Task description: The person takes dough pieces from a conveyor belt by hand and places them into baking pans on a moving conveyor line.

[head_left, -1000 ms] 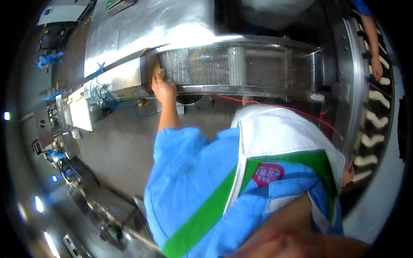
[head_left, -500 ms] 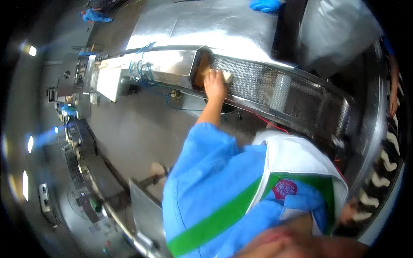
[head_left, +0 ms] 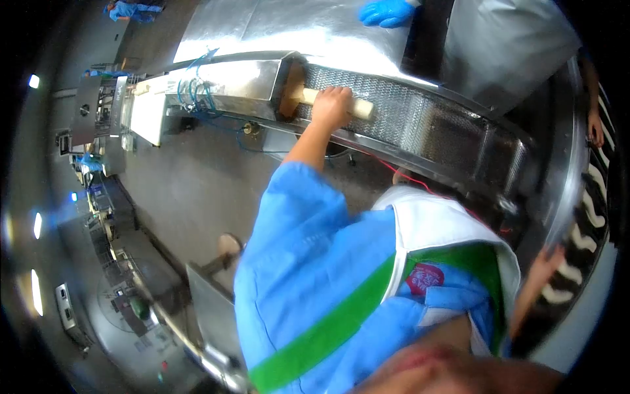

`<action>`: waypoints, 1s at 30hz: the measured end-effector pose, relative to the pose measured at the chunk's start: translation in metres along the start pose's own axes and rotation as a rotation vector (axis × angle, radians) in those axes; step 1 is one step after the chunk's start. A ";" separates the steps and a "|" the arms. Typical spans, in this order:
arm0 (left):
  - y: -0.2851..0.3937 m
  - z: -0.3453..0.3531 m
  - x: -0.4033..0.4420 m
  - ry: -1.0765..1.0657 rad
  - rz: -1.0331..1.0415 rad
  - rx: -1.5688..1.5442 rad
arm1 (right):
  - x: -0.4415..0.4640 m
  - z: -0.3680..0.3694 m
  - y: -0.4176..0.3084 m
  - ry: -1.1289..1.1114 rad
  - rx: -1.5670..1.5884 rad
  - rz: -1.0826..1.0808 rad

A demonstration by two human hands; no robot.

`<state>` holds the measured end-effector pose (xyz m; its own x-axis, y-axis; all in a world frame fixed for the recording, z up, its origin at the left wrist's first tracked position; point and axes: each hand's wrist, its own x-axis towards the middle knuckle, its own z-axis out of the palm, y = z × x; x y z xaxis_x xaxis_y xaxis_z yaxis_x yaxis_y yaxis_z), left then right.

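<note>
My left hand (head_left: pixel 333 107) is wrapped round a pale dough roll (head_left: pixel 362 109) over the mesh conveyor belt (head_left: pixel 387 108). The roll's left part reaches to the brown opening (head_left: pixel 291 90) of a metal housing. At the right, my right hand (head_left: pixel 551 258) is smeared by motion beside wavy white dough strips (head_left: pixel 568 272) on a dark surface. Its fingers, and anything in them, cannot be made out.
A metal table (head_left: pixel 289 33) adjoins the conveyor. A co-worker's blue-gloved hand (head_left: pixel 387 12) is above it, near a white apron (head_left: pixel 508 49). Another person's bare hand (head_left: pixel 595 129) is at the upper right. A red cord (head_left: pixel 413 179) runs below the conveyor.
The dough roll now extends farther right from the housing, with my left hand round it. My right hand has moved up along the dough strips. The view has shifted.
</note>
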<state>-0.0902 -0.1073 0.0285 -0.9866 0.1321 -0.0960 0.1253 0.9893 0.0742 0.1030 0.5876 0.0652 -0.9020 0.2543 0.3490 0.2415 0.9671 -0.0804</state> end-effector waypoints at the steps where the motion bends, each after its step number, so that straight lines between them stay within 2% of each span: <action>1: 0.001 0.008 -0.001 0.082 0.031 -0.039 | 0.008 -0.002 -0.016 -0.008 0.022 -0.039; 4: 0.022 0.010 -0.007 0.129 0.027 -0.150 | 0.024 -0.012 -0.079 -0.102 0.019 -0.087; 6: 0.038 0.017 -0.007 0.180 0.043 -0.184 | 0.035 -0.002 -0.105 -0.190 0.219 -0.092; 8: 0.050 0.025 -0.006 0.229 0.057 -0.216 | 0.047 0.002 -0.147 -0.254 0.242 -0.163; 10: 0.060 0.035 -0.004 0.360 0.099 -0.191 | 0.060 0.010 -0.183 -0.409 0.424 -0.174; 13: 0.071 0.039 -0.006 0.398 0.172 -0.284 | 0.077 0.020 -0.241 -0.555 0.500 -0.406; 16: 0.078 0.026 -0.015 0.424 0.182 -0.246 | 0.086 0.029 -0.302 -0.653 0.531 -0.618; 19: 0.057 0.020 -0.023 0.174 -0.038 -0.201 | 0.092 0.041 -0.349 -0.707 0.564 -0.736; 20: 0.045 0.021 -0.024 0.180 -0.063 -0.159 | 0.093 0.045 -0.363 -0.716 0.580 -0.769; 22: 0.019 0.020 -0.032 0.291 -0.048 -0.302 | 0.093 0.062 -0.382 -0.704 0.588 -0.798; 24: -0.002 0.017 -0.037 0.208 -0.111 -0.222 | 0.092 0.074 -0.395 -0.690 0.593 -0.827; 30: -0.038 0.012 -0.034 0.231 -0.116 -0.081 | 0.087 0.095 -0.404 -0.802 0.575 -0.749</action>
<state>-0.0602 -0.1483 0.0166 -0.9927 -0.0080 0.1203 0.0109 0.9878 0.1556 -0.1074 0.2199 0.0395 -0.7632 -0.6240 -0.1678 -0.4378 0.6903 -0.5759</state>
